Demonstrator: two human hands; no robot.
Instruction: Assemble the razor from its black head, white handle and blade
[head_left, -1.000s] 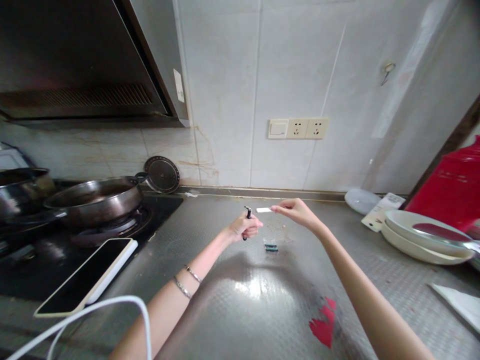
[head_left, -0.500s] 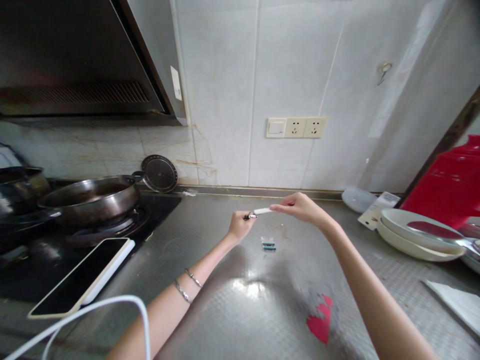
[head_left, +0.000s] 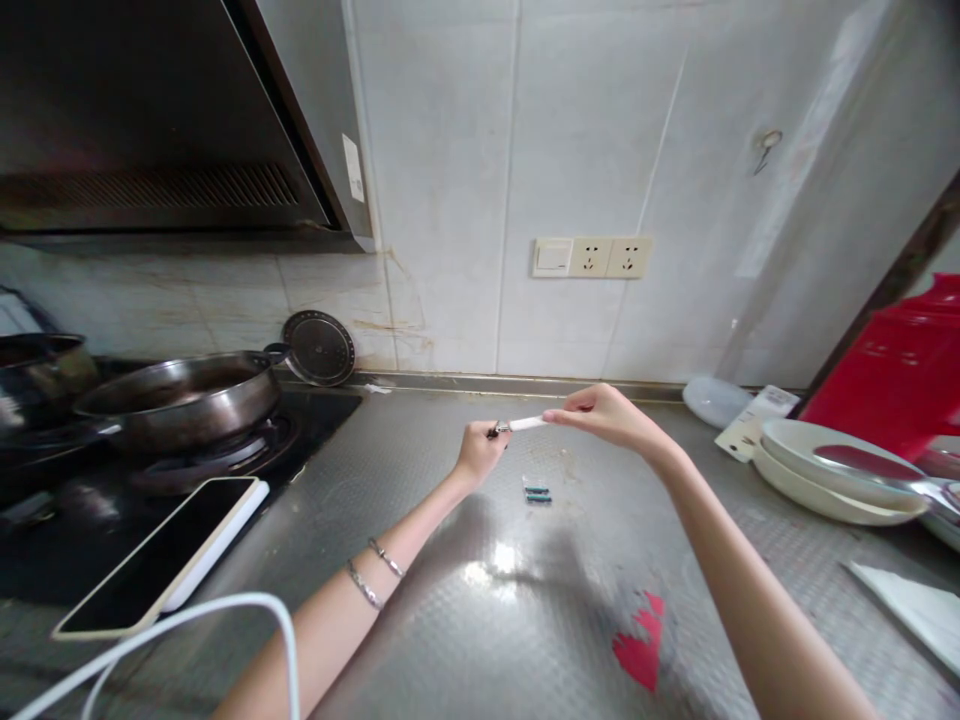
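My left hand (head_left: pixel 480 452) is closed around a small dark tool (head_left: pixel 496 431) whose metal tip points right. My right hand (head_left: pixel 604 413) pinches the far end of a thin white stick (head_left: pixel 526 424). The stick's near end meets the dark tool's tip between the two hands, above the steel counter (head_left: pixel 465 620). Just below the hands, two small dark green pieces in a clear wrapper (head_left: pixel 537 492) lie on the counter.
A phone (head_left: pixel 161 553) with a white cable (head_left: pixel 225 620) rests at the stove's edge. A steel pan (head_left: pixel 180 398) sits on the burner at left. Stacked white plates (head_left: pixel 832 470) and a red container (head_left: pixel 900 370) stand at right. A red stain (head_left: pixel 643 648) marks the counter.
My left hand has tipped the dark tool from upright to pointing right, and my right hand has brought the white stick's end against its tip. Both hands are closer together.
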